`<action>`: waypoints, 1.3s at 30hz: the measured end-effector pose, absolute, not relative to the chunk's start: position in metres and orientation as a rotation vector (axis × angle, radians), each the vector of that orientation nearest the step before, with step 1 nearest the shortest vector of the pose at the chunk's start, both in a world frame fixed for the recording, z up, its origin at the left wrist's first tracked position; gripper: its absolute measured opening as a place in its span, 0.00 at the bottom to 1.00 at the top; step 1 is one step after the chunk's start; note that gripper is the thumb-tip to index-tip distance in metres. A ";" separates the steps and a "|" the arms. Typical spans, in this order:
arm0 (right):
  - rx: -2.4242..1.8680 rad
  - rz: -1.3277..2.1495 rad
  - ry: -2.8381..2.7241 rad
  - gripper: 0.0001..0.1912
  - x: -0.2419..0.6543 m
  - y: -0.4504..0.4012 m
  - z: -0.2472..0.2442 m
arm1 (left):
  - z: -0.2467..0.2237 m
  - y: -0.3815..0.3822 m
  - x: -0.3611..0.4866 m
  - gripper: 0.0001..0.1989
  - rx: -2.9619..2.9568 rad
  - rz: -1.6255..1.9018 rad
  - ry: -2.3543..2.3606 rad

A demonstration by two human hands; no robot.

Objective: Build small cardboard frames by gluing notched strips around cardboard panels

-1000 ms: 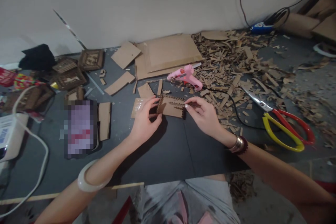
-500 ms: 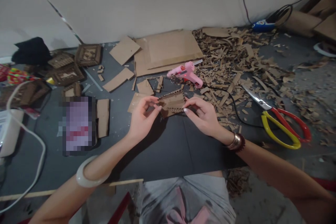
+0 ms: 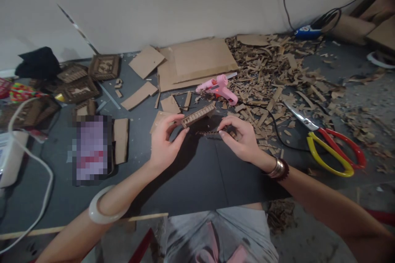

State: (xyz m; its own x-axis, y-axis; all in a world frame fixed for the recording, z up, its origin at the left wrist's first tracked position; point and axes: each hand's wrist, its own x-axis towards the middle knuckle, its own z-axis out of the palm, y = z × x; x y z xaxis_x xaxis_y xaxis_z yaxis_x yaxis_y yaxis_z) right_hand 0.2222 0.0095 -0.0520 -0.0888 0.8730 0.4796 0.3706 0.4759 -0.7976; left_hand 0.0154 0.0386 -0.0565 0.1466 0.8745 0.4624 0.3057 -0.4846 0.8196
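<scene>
Dim, flat light, soft shadow beneath the left hand [image 3: 168, 141], bowed, darkened frame corners.

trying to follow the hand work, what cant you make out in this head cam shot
Head view only:
- The left end of the notched cardboard strip: hidden by the left hand.
- The right end of the thin toothed strip: hidden by the right hand.
- The pixelated block: blurred, so what it is cannot be told.
- The white box: cut off by the left edge.
</scene>
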 end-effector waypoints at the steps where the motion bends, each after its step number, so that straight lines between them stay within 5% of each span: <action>1: -1.080 0.597 -1.669 0.04 0.222 0.009 -0.052 | -0.056 0.040 0.015 0.13 1.859 1.325 1.146; 9: -1.119 0.403 -1.450 0.03 0.225 0.009 -0.056 | -0.058 0.046 0.013 0.15 1.749 1.101 1.187; 16: -1.106 0.520 -1.753 0.04 0.221 0.010 -0.052 | -0.051 0.039 0.016 0.18 2.296 0.960 1.246; 23: -1.061 0.491 -1.857 0.04 0.223 0.014 -0.051 | -0.052 0.037 0.018 0.06 2.391 0.909 0.934; 29: -1.062 0.449 -1.964 0.04 0.226 0.015 -0.052 | -0.054 0.036 0.019 0.05 2.434 0.815 0.894; 35: -1.196 0.358 -2.144 0.26 0.229 0.016 -0.056 | -0.050 0.036 0.018 0.07 2.178 0.782 1.249; 39: -1.261 0.351 -2.255 0.18 0.233 0.020 -0.065 | -0.051 0.039 0.017 0.09 1.848 0.961 1.331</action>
State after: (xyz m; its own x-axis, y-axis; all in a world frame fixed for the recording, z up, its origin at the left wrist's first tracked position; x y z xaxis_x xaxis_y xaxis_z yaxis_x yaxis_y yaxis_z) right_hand 0.2326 0.0196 -0.0654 -0.4252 0.8470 0.3192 0.7100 0.5308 -0.4628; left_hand 0.0173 0.0389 -0.0508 0.2133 0.9594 0.1844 0.4770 -0.2670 0.8374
